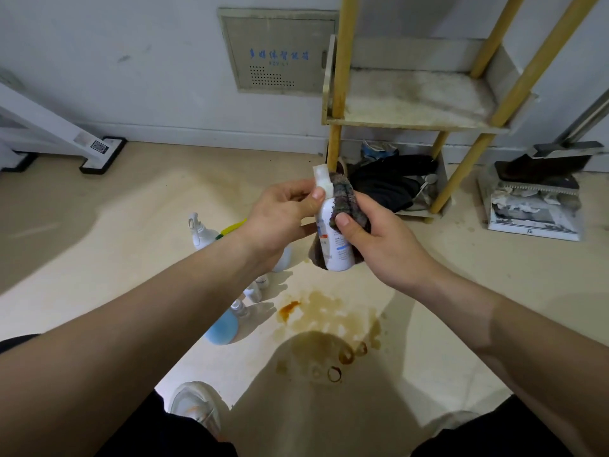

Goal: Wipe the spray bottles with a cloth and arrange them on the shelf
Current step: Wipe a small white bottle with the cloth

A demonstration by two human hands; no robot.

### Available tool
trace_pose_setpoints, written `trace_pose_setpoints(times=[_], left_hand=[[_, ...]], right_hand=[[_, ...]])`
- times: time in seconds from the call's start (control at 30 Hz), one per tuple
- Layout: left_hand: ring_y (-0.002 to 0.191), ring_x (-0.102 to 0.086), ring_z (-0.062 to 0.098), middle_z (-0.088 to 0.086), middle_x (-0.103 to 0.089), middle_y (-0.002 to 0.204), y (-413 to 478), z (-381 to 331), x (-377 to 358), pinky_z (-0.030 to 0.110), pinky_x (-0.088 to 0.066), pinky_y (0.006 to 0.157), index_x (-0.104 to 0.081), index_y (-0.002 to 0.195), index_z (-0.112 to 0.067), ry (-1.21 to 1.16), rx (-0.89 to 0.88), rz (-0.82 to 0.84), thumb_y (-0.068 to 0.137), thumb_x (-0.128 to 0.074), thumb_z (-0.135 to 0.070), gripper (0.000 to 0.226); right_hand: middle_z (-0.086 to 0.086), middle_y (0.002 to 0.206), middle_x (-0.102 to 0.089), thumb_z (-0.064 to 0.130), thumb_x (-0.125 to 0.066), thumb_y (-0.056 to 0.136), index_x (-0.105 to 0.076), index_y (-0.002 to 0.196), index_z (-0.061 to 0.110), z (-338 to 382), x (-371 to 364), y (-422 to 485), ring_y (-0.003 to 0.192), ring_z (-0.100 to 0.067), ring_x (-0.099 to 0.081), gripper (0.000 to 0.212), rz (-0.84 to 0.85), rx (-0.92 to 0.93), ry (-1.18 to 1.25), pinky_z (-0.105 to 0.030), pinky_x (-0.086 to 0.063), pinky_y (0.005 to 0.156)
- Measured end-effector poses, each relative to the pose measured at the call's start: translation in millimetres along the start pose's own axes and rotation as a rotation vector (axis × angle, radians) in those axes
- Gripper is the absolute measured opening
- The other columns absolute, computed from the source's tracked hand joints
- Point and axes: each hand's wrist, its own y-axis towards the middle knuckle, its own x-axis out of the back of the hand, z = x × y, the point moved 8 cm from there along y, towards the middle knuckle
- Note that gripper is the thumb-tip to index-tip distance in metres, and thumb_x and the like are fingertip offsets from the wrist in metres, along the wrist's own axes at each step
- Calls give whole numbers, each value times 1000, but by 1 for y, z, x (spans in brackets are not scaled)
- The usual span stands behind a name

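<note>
The spray bottle (334, 239) is held in mid-air in front of the shelf (415, 122): the left hand (280, 219) pinches its white top, the right hand (379, 239) grips a grey cloth (346, 199) wrapped round its body.

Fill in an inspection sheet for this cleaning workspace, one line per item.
Surface: beige floor with brown stains.
Job's things: white spray bottle held mid-air, grey cloth wrapped round it; clear trigger bottle and blue round bottle on the floor; yellow-posted shelf, upper tier dusty.
Clutter: dark clothing on the shelf's bottom tier; grey dustpan holding paper scraps.
Grips: left hand pinches the bottle's top; right hand holds the cloth round the bottle.
Cables: nothing seen.
Surroundings: white wall, grey metal panel.
</note>
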Motion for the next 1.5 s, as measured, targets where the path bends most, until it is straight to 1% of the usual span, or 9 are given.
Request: trace_pose_setpoints(times=[0.2,0.47,0.73,0.8,0.9,1.17,1.3,1.43,1.5], left_hand=[[90,-67,20,12,-68,103,-3,2,-12,31,-57,79,-64,125,0,55,24,146,103,-52,-11,26],[84,-66,12,10,-67,99,-7,-11,-20,23,-56,73,-66,111,-7,156,-110,193,101,-53,-1,17],[92,-65,19,16,-66,105,-7,-16,-19,35,-58,85,-65,114,-7,149,-158,198,102,-52,-1,19],[89,-68,14,10,-70,101,-5,-16,-15,28,-60,78,-66,112,-9,79,-129,198,102,-50,-1,21],[88,-70,12,3,-73,97,-2,-14,-10,24,-58,77,-68,111,-13,17,-84,212,102,-48,-1,25],[90,-70,13,7,-72,102,-7,-15,-21,26,-59,78,-65,119,-10,12,-80,262,104,-43,-1,28],[96,-66,24,17,-68,110,-10,-14,-28,41,-57,88,-63,121,-7,87,-93,261,104,-46,-2,25],[85,-71,18,13,-70,98,-11,-10,-28,31,-61,78,-64,115,0,97,-85,183,103,-51,-5,18],[80,-71,15,13,-70,95,-11,-10,-25,29,-60,71,-64,113,1,101,-95,135,102,-53,-5,17]], right_hand=[[13,116,-69,38,-50,100,-53,136,31,13,11,1,110,-10,-64,37,-95,97,-49,-50,-51,95],[-3,112,-73,24,-47,106,-62,125,16,12,15,5,108,-22,-68,26,-78,28,220,-50,-52,100],[5,105,-75,28,-40,108,-67,115,25,8,12,9,101,-14,-70,28,-57,-87,366,-33,-54,85],[9,100,-74,25,-44,107,-68,115,26,6,12,9,97,-10,-68,25,-12,-96,331,-35,-55,82],[10,99,-72,18,-52,104,-69,117,22,8,15,10,97,-10,-65,22,4,-56,287,-47,-53,96],[9,113,-73,18,-49,105,-63,127,21,22,21,9,110,-9,-67,27,-98,64,288,-35,-53,98],[8,111,-73,22,-46,106,-65,123,20,25,28,12,108,-13,-67,26,-130,70,319,-49,-51,102],[10,128,-67,21,-52,104,-53,142,21,34,25,11,122,-6,-60,38,-100,177,166,-35,-46,108],[11,125,-69,20,-53,104,-55,139,24,31,23,10,119,-4,-62,36,-109,159,162,-29,-48,104]])
